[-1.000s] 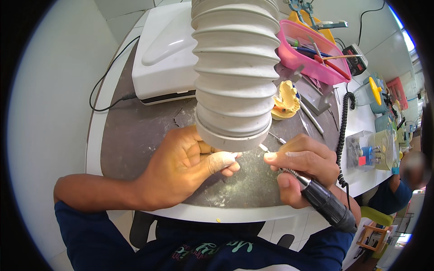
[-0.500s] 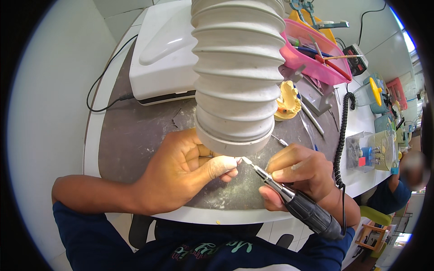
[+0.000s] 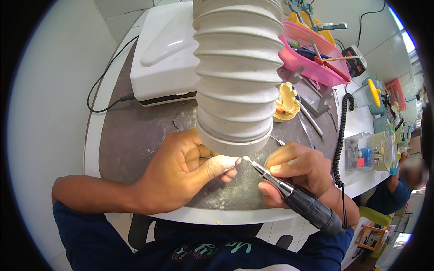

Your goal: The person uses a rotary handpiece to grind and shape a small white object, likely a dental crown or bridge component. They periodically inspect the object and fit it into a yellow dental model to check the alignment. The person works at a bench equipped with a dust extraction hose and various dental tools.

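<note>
My right hand (image 3: 300, 171) is closed around a black and silver rotary handpiece (image 3: 303, 198), its pale tip pointing up and left. My left hand (image 3: 190, 169) is closed in a pinch below the hose mouth, thumb and fingers dusted white. What it pinches is too small and too covered to name. The handpiece tip is right beside the left fingertips; I cannot tell whether it touches. Just above both hands hangs the open end of a thick white ribbed hose (image 3: 239, 81). A yellowish dental cast (image 3: 287, 103) stands right of the hose.
A white machine (image 3: 162, 58) stands at the back left. A pink basket of tools (image 3: 316, 67) is at the back right, metal instruments (image 3: 311, 118) lying nearby. A black coiled cord (image 3: 342, 135) runs down the right. A clear container (image 3: 359, 153) and another person (image 3: 393, 192) are further right.
The right hand and handpiece have shifted very slightly, the tip drawing a little to the right of the left fingertips. My left hand keeps its pinch in the same place.
</note>
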`<state>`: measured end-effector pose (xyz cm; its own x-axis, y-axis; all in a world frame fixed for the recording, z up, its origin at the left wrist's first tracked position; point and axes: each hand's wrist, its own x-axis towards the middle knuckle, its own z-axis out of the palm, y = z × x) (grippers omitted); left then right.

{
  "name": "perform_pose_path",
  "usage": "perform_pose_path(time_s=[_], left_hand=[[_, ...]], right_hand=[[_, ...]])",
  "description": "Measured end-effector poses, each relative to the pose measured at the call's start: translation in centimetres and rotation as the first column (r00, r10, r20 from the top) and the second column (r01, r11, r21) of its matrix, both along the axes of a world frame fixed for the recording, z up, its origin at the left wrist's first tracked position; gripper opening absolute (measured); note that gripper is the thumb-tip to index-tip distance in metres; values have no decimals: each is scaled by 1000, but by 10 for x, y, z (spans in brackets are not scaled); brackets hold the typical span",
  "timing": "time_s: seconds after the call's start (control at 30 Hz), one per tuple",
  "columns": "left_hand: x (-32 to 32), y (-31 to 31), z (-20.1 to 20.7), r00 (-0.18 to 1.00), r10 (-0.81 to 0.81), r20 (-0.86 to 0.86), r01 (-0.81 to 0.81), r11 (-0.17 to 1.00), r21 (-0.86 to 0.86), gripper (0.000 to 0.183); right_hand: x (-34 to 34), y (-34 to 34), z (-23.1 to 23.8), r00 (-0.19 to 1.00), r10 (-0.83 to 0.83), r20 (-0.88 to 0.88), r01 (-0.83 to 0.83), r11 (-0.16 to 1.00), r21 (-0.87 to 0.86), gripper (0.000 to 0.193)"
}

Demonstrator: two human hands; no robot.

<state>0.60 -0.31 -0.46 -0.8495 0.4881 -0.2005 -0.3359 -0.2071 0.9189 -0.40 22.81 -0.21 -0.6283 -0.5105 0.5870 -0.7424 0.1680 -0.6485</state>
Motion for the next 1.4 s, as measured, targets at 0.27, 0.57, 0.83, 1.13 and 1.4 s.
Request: perform_pose_path(time_s=[0.27,0.57,0.83,1.13,1.4], left_hand=[[0,0,-2,1000,-2,-12,2,1000,5,19],[0,0,-1,1000,-8,-16,8,1000,12,20],[-1,0,-3,1000,-2,-18,2,999,44,20],[-4,-1,6,998,-39,-39,37,998,-51,22],[-4,1,7,999,-16,-44,15,1000,-11,29]], right_hand=[[-1,0,-2,1000,-8,-18,7,1000,-20,30],[-2,3,-1,997,54,-47,-52,997,48,40],[-3,2,-3,997,37,-64,-34,998,54,40],[-1,4,-3,999,45,-6,-44,997,56,38],[-2,0,-2,998,26,-66,-25,1000,8,28]])
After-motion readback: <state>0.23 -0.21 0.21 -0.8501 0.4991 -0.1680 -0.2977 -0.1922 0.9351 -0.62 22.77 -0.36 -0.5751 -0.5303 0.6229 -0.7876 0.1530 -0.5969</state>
